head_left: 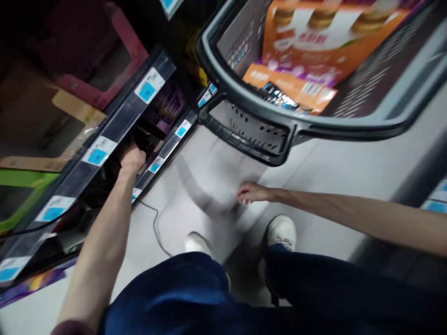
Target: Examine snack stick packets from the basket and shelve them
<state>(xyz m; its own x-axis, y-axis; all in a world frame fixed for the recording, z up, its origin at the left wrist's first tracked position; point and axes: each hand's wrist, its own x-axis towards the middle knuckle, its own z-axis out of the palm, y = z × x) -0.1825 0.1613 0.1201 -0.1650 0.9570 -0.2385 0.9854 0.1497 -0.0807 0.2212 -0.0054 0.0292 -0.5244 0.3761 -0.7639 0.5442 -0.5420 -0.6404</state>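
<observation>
We had goods in the basket (240,97) already, at the far right: a large orange carton (307,56) stood in it, with a dark, shiny packet (279,97) near its foot. Our left hand (132,158) was in the gap between the upper shelf edge (125,116) and the lower shelf edge (171,145), on the left, and we judged that picking there was unfinished, since no item showed outside the gap. How much was left to do we could not tell. The fingers of that hand were hidden in shadow, so we could not tell whether they were spread or closed, or on what; a purple package (171,104) sat farther along the same gap. Our right hand (252,192) hung over the floor (216,172), apart from the basket, its fingers loosely curled and partly open, with nothing we could see in them. The basket looked like rigid grey plastic, pierced with rows of small slots, with a smooth rounded rim and a black loop handle (233,143). The carton was glossy printed card with flat faces. On the upper shelf we had window-cut boxes, one with a pink frame (129,37), and a thin cable (155,218) curved over the smooth, pale floor.
</observation>
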